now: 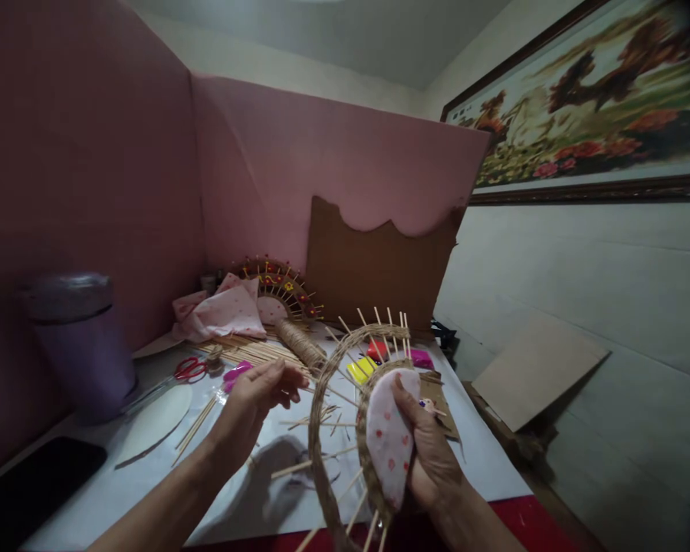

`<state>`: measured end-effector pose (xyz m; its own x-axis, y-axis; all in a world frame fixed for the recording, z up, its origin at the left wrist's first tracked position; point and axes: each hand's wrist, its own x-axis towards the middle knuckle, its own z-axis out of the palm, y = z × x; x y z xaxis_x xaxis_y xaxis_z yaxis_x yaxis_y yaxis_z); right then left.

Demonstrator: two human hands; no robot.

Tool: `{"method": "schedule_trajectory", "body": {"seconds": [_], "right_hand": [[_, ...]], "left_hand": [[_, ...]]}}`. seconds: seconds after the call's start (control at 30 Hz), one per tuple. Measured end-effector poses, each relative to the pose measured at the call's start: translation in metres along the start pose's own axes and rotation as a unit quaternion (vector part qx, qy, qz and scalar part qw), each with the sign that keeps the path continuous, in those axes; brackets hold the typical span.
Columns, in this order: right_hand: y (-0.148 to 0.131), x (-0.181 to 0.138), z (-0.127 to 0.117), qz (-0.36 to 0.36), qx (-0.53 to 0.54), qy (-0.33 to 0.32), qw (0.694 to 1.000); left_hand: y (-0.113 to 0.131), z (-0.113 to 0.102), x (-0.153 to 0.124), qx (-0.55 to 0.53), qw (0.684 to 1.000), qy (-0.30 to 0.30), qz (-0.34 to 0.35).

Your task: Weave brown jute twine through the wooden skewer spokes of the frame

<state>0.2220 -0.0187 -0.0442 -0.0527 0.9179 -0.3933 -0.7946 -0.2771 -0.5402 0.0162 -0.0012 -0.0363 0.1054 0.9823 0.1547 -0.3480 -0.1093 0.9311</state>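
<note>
My right hand (434, 452) grips a half-round craft piece by its padded fabric centre (388, 437), white-pink with red dots, thumb on the front. Twine-wrapped arcs edge this centre and form an outer band (316, 437). Several thin wooden sticks (350, 360) cross between the arcs like spokes and poke out past the band. To the left of the band, my left hand (267, 383) has its fingers curled together at the outer end of one wooden stick (339, 394); the fingertips partly hide the contact.
Behind lie a twine spool (300, 343), loose sticks (258, 349), dotted cloth (224, 310) and a similar decorated half-round piece (290, 285). Red scissors (191, 369), a white oval piece (158, 422), a purple tumbler (83, 353) and a dark phone (40, 491) are left. Yellow clay packet (361, 371) sits behind the band.
</note>
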Motion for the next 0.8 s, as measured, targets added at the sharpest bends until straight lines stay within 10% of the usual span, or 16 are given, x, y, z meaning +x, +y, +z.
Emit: {"method": "schedule_trajectory", "body": {"seconds": [0.23,0.8], "right_hand": [[0.006,-0.004,-0.008,0.039,-0.036,-0.049,0.997],[0.009,-0.001,-0.006,0.027,-0.022,-0.033,0.999]], "left_hand": [[0.006,0.004,-0.005,-0.075,0.985,-0.123,-0.096],[-0.013,0.008,-0.007,0.080,0.996,-0.022,-0.012]]}}
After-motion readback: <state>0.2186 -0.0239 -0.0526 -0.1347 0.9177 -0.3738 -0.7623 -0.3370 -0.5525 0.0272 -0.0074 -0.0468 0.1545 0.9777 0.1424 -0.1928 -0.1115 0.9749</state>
